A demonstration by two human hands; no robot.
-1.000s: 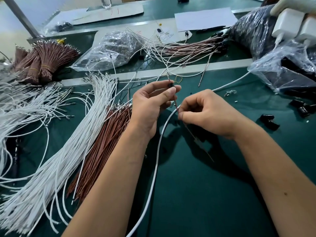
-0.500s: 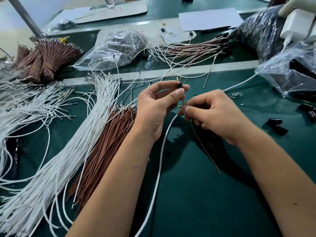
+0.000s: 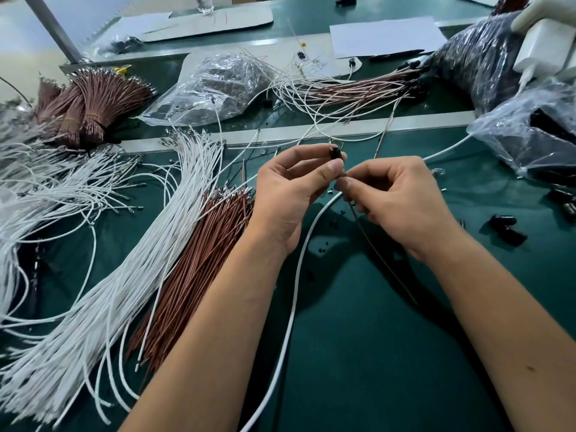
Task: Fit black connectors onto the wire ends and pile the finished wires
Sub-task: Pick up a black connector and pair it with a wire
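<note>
The left hand point(image 3: 290, 194) held a small black connector point(image 3: 335, 153) pinched between its thumb and forefinger, fingers point(image 3: 324, 169) curled round it, just above the green tabletop point(image 3: 358, 353). The right hand point(image 3: 402, 201) met it from the other side, its thumb and forefinger clenched on a thin brown wire point(image 3: 383, 263), whose upper end sat right at the left thumb tip, just under the connector. Whether the wire end had entered the connector could not be told, since the fingertips covered the joint. From the right fingers the brown wire trailed down and away toward the person, its free end hanging near the tabletop.

To the outer side of the left fingers lay a bundle of loose brown wires point(image 3: 199, 269), and beyond it a broad sheaf of white wires point(image 3: 124, 294). A thicker white cable point(image 3: 296, 275) curved under both hands and ran off beyond the right fingers toward a white charger point(image 3: 539, 54). Past the fingertips, across a pale rail, a pile of brown and white wires with black ends point(image 3: 352, 88) lay beside a clear plastic bag point(image 3: 215, 85). On the outer side of the right hand a few loose black connectors point(image 3: 506, 227) rested on the tabletop, near a second clear bag point(image 3: 530, 132). Tied brown wire bunches point(image 3: 90, 104) stood far beyond the left fingers.
</note>
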